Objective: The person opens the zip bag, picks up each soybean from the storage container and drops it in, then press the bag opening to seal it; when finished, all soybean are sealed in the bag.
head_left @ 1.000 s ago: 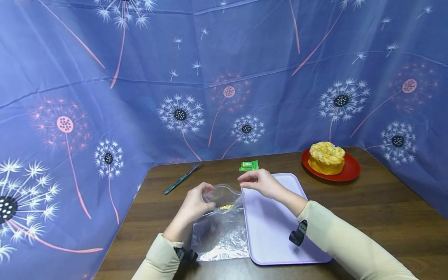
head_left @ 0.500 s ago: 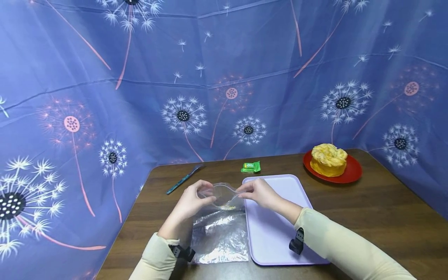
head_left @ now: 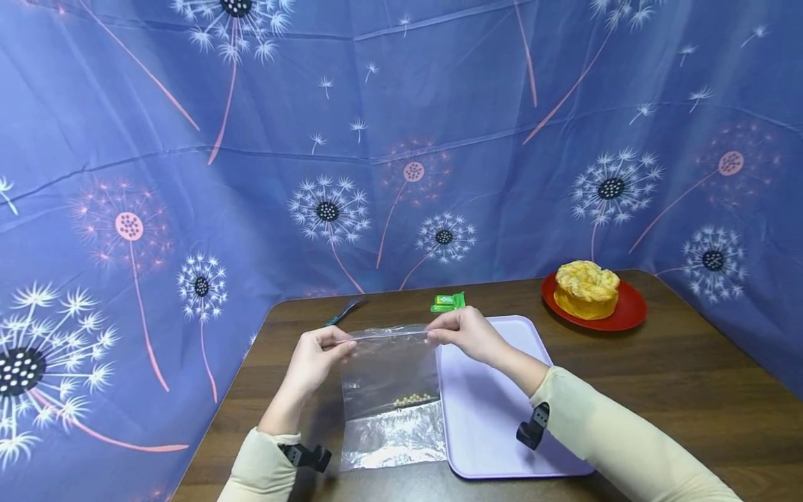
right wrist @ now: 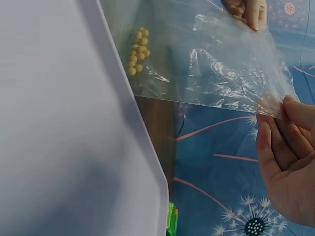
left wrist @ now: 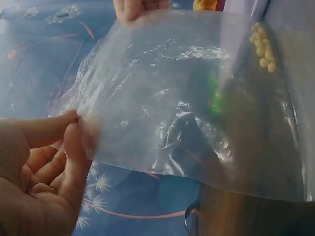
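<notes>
A clear plastic zip bag (head_left: 392,369) hangs upright between both hands, its top edge stretched nearly straight. My left hand (head_left: 318,359) pinches the top left corner between thumb and fingers. At the top right corner, my right hand (head_left: 467,335) pinches the bag the same way. Several small round yellow balls (head_left: 412,400) lie inside, gathered toward the lower right; both wrist views show these yellow balls (left wrist: 263,46) through the film. Below the bag, a shiny clear plastic sheet or bag part (head_left: 395,439) lies on the wooden table; I cannot tell whether they are joined.
A lavender tray (head_left: 502,418) lies right of the bag, under the right forearm. Behind stand a small green packet (head_left: 448,301) and a blue-handled fork (head_left: 343,310), partly hidden by the left hand. A red plate (head_left: 633,307) bearing a yellow cake (head_left: 586,289) sits far right.
The bag's mouth, round and gaping before, is now drawn flat into a line. My left hand has moved left, away from the right hand, and the balls now show lower in the bag.
</notes>
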The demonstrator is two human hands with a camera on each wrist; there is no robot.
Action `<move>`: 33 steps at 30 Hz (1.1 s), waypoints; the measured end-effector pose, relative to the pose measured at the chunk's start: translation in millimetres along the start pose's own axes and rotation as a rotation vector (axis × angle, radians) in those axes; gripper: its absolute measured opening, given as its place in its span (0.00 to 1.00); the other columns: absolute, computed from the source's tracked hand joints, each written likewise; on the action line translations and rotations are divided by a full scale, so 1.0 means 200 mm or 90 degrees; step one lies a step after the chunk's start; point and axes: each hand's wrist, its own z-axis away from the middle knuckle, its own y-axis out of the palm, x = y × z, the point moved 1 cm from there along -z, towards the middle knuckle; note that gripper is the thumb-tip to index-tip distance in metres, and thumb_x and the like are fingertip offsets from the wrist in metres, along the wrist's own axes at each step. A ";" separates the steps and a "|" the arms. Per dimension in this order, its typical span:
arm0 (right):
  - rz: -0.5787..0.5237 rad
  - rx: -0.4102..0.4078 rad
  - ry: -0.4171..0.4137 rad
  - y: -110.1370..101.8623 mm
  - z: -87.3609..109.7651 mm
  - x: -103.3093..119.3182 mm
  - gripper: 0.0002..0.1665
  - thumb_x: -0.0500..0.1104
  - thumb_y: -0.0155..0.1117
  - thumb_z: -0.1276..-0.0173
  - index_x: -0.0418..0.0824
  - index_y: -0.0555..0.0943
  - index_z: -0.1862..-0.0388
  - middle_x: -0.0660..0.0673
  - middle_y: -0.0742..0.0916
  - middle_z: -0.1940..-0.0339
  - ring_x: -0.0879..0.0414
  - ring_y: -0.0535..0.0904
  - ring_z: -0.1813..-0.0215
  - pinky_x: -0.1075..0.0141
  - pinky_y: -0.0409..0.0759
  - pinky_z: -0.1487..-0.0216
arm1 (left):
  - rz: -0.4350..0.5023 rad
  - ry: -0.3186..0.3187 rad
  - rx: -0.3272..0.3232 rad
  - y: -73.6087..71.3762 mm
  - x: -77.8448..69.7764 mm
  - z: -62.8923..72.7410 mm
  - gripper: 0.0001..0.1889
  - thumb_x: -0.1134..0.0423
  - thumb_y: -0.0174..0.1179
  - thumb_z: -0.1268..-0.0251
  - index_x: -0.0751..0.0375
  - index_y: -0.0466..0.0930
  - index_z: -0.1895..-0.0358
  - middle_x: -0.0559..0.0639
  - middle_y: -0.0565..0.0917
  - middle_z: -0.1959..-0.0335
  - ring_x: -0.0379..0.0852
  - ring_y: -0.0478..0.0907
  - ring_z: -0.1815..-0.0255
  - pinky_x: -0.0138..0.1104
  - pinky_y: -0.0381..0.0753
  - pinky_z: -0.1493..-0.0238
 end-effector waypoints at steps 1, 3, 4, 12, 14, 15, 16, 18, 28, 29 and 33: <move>0.002 -0.002 0.000 0.00 0.00 0.01 0.07 0.40 0.70 0.31 0.38 0.90 0.59 0.48 0.91 0.68 0.55 0.89 0.62 0.61 0.86 0.58 | -0.013 -0.001 0.001 0.00 0.00 0.00 0.05 0.69 0.68 0.35 0.69 0.86 0.60 0.57 0.89 0.67 0.50 0.87 0.65 0.37 0.85 0.58; 0.009 -0.005 -0.008 0.02 0.00 0.01 0.07 0.40 0.70 0.31 0.39 0.90 0.60 0.49 0.91 0.69 0.56 0.88 0.63 0.63 0.85 0.59 | -0.076 0.019 -0.004 -0.01 0.00 0.00 0.09 0.67 0.70 0.36 0.66 0.86 0.56 0.55 0.89 0.64 0.49 0.86 0.61 0.38 0.82 0.55; 0.015 -0.005 -0.012 0.03 0.00 0.01 0.06 0.40 0.70 0.31 0.39 0.90 0.60 0.49 0.91 0.69 0.57 0.88 0.63 0.63 0.85 0.60 | -0.113 0.039 -0.006 -0.02 0.00 0.01 0.13 0.65 0.71 0.38 0.64 0.85 0.52 0.53 0.89 0.61 0.49 0.85 0.58 0.40 0.80 0.51; 0.033 0.003 -0.067 0.08 0.00 0.05 0.04 0.39 0.70 0.31 0.39 0.90 0.63 0.52 0.91 0.71 0.60 0.88 0.66 0.66 0.84 0.62 | -0.382 0.334 0.064 0.19 -0.22 -0.05 0.24 0.60 0.75 0.44 0.57 0.82 0.43 0.48 0.84 0.46 0.49 0.80 0.43 0.59 0.60 0.39; 0.013 0.002 -0.075 0.09 0.00 0.06 0.03 0.38 0.71 0.32 0.39 0.89 0.64 0.51 0.90 0.71 0.59 0.88 0.67 0.66 0.84 0.62 | -0.423 0.374 0.102 0.26 -0.26 -0.08 0.16 0.60 0.73 0.42 0.55 0.84 0.51 0.44 0.86 0.55 0.44 0.83 0.52 0.57 0.62 0.40; 0.003 0.004 -0.076 0.09 0.00 0.06 0.03 0.37 0.71 0.33 0.38 0.88 0.64 0.50 0.90 0.71 0.59 0.88 0.67 0.66 0.84 0.62 | -0.441 0.382 0.113 0.29 -0.27 -0.09 0.12 0.60 0.73 0.41 0.54 0.84 0.55 0.42 0.86 0.59 0.42 0.83 0.56 0.56 0.64 0.42; -0.007 0.005 -0.075 0.10 0.00 0.06 0.03 0.37 0.71 0.33 0.38 0.87 0.64 0.49 0.90 0.71 0.58 0.88 0.67 0.66 0.84 0.62 | -0.455 0.382 0.121 0.31 -0.28 -0.09 0.08 0.60 0.72 0.40 0.52 0.85 0.59 0.40 0.85 0.63 0.40 0.82 0.59 0.54 0.65 0.44; -0.023 0.007 -0.071 0.11 0.00 0.05 0.03 0.36 0.72 0.33 0.37 0.86 0.65 0.48 0.90 0.71 0.57 0.88 0.66 0.66 0.84 0.62 | -0.473 0.372 0.128 0.35 -0.29 -0.10 0.05 0.61 0.72 0.41 0.50 0.85 0.64 0.38 0.83 0.66 0.39 0.80 0.62 0.50 0.66 0.48; -0.009 -0.008 -0.064 0.10 0.01 0.06 0.03 0.36 0.71 0.33 0.39 0.86 0.67 0.49 0.90 0.72 0.58 0.88 0.67 0.67 0.84 0.64 | -0.467 0.381 0.123 0.39 -0.26 -0.11 0.05 0.63 0.71 0.40 0.48 0.84 0.68 0.35 0.81 0.69 0.38 0.76 0.62 0.44 0.67 0.56; -0.006 -0.006 -0.065 0.10 0.01 0.07 0.03 0.36 0.71 0.33 0.39 0.86 0.67 0.49 0.90 0.72 0.58 0.88 0.67 0.67 0.84 0.64 | -0.461 0.379 0.121 0.39 -0.25 -0.11 0.05 0.63 0.71 0.40 0.48 0.84 0.68 0.35 0.81 0.70 0.37 0.76 0.62 0.44 0.67 0.56; 0.002 -0.004 -0.069 0.11 0.02 0.06 0.03 0.35 0.72 0.33 0.39 0.86 0.68 0.50 0.90 0.72 0.59 0.87 0.68 0.67 0.83 0.66 | -0.436 0.372 0.112 0.38 -0.23 -0.10 0.07 0.64 0.73 0.43 0.48 0.84 0.71 0.34 0.81 0.71 0.36 0.76 0.63 0.43 0.67 0.56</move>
